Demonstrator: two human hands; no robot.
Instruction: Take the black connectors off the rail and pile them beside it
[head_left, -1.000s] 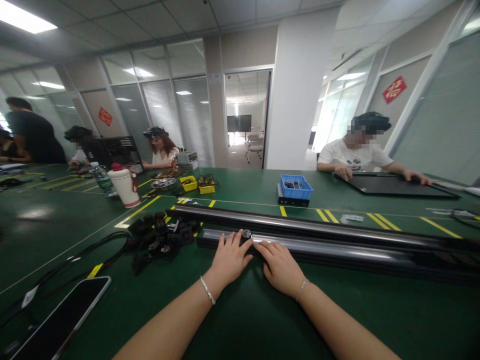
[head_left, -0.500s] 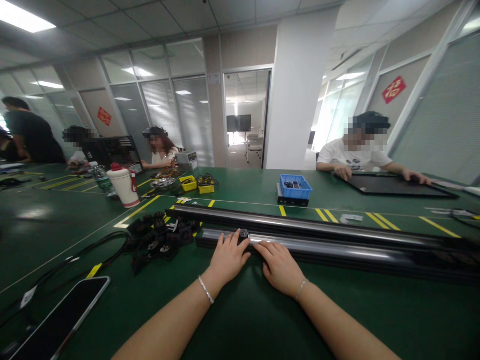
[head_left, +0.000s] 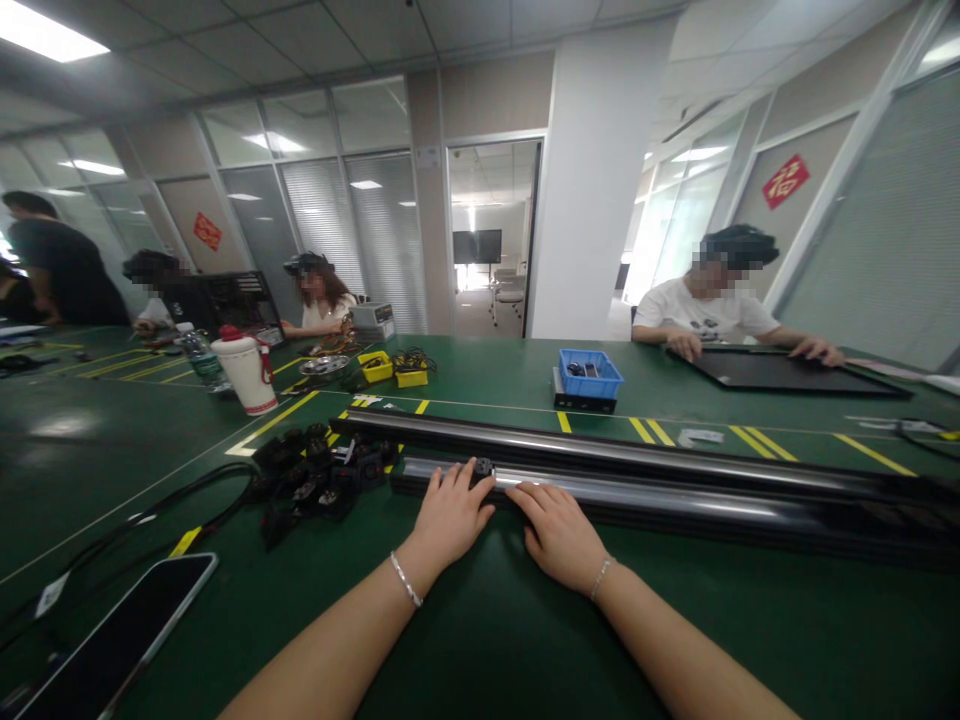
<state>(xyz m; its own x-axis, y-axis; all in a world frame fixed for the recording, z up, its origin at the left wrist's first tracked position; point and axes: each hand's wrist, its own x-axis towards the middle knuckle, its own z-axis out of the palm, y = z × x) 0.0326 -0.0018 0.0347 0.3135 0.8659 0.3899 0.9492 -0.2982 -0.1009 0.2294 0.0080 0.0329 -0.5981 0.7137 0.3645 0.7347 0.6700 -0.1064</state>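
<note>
We rest both hands on the near long rail at twelve o'clock — left hand pinching a small black fitting, right hand flat, fingers spread, gripping nothing. Black connectors lie at ten o'clock.

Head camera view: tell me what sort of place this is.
Probably a shared assembly workroom in an office building. A long green work table marked with yellow lines carries black rails, a pile of small black parts and a blue parts bin; glass partitions stand behind.
</note>
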